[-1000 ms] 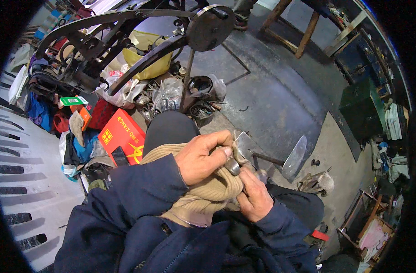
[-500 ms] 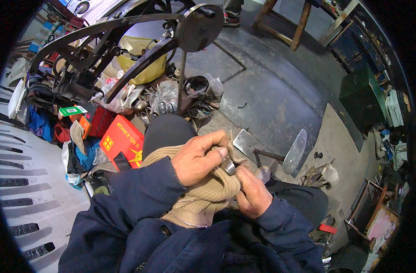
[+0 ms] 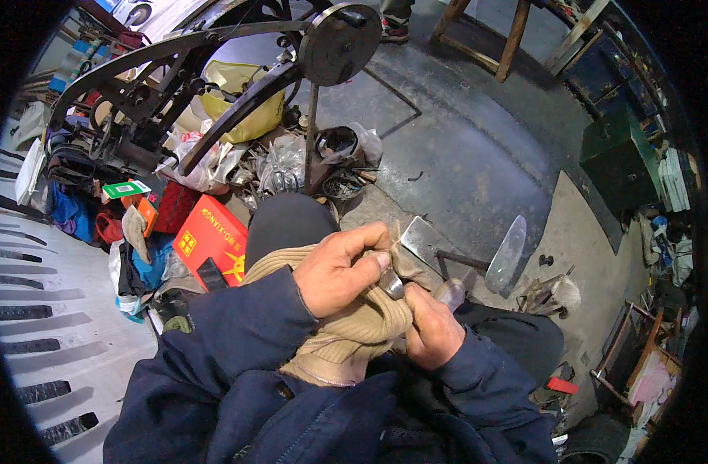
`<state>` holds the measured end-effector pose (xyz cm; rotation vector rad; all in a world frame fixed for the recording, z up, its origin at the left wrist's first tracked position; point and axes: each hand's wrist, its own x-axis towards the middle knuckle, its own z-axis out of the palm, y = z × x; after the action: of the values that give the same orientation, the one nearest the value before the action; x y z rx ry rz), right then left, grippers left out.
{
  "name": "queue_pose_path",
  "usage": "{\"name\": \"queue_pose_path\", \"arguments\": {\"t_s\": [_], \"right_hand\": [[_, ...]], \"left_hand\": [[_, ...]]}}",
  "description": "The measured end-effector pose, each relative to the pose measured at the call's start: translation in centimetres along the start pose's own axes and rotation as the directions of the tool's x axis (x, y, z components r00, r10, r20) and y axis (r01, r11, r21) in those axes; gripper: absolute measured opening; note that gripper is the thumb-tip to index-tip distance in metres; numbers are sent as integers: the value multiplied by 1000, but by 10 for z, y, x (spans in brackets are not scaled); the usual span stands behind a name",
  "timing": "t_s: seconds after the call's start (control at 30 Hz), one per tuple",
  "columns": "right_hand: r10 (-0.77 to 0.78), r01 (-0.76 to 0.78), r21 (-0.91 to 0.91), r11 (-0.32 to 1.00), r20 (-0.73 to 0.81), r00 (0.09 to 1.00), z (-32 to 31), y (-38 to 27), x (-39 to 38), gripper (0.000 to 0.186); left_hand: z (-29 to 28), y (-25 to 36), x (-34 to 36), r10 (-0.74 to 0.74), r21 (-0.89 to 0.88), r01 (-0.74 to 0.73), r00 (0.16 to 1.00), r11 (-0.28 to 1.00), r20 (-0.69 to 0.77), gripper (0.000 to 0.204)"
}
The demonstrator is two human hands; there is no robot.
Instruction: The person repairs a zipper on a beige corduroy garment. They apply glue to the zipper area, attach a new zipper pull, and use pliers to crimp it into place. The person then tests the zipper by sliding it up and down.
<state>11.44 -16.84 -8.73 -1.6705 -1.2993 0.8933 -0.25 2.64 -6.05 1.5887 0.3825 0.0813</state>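
Note:
A beige ribbed knit garment (image 3: 350, 329) with a zipper lies bunched across my lap. My left hand (image 3: 342, 271) is closed on its upper edge, thumb against a small curved shiny metal piece (image 3: 391, 284) whose kind I cannot make out. Close to that piece, on the right, my right hand (image 3: 431, 332) has its fingers curled round the garment. Just beyond my hands stand a metal plate (image 3: 420, 240) on a bar and an upright sole-shaped metal form (image 3: 506, 255).
An iron machine with a wheel (image 3: 338, 42) fills the upper left, over a yellow bucket (image 3: 253, 116), bags and scrap. A red box (image 3: 209, 240) is by my left knee. Right are a green cabinet (image 3: 617, 162) and clutter; at top, a wooden stool (image 3: 509, 46) and someone's shoe (image 3: 393, 32).
The view has shifted slightly, so the machine sits further left than a second ago. Both hands keep their grip on the garment, with only small finger movements.

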Motion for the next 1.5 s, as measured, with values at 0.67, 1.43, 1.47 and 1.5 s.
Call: {"name": "queue_pose_path", "arguments": {"t_s": [0.67, 1.43, 1.47, 1.5], "right_hand": [[24, -24, 4, 1000, -11, 1000, 3, 3, -1, 28], [-17, 16, -88, 996, -11, 1000, 1, -1, 1, 36], [-18, 18, -91, 996, 4, 1000, 1, -2, 3, 37], [-28, 28, -91, 995, 5, 1000, 0, -4, 3, 38]], "left_hand": [[0, -3, 1, 33, 70, -33, 999, 997, 6, 14], [-2, -9, -4, 7, 55, -5, 999, 998, -45, 17], [-4, -9, -4, 21, 79, -16, 998, 997, -58, 17], [-5, -9, -4, 44, 62, -41, 997, 997, -61, 16]]}}
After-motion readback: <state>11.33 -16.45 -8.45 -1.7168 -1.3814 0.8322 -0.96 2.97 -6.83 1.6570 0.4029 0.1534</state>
